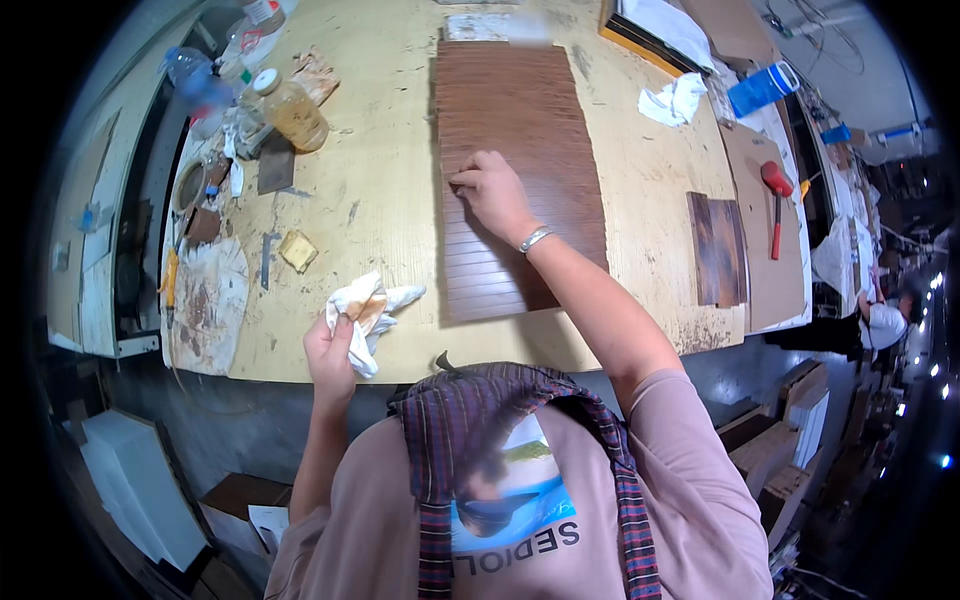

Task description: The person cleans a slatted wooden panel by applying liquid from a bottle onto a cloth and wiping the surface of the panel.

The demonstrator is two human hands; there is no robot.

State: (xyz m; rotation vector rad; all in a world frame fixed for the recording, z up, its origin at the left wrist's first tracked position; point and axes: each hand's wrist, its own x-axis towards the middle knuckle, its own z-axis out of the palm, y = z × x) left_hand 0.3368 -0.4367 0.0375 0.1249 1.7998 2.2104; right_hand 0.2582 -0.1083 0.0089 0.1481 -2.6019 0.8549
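A dark brown wooden panel [520, 120] made of narrow strips lies lengthwise on the pale worktable, its near end close to the table's front edge. My right hand [490, 195] rests over the panel by its left edge, with the fingers bent and pressed together. Whatever may be between those fingertips is too small to make out. At the table's front edge, left of the panel, my left hand [330, 352] is closed around a crumpled white cloth [370, 305] with brown stains. The cloth hangs just above the tabletop.
To the left stand a white-capped bottle of yellowish liquid [292, 112] and a clear plastic bottle [195, 80]. A yellowish block [298, 250] lies nearer me. At the right are a dark wood piece [716, 250], a red mallet [776, 190], a blue bottle [760, 90] and crumpled white paper [675, 100].
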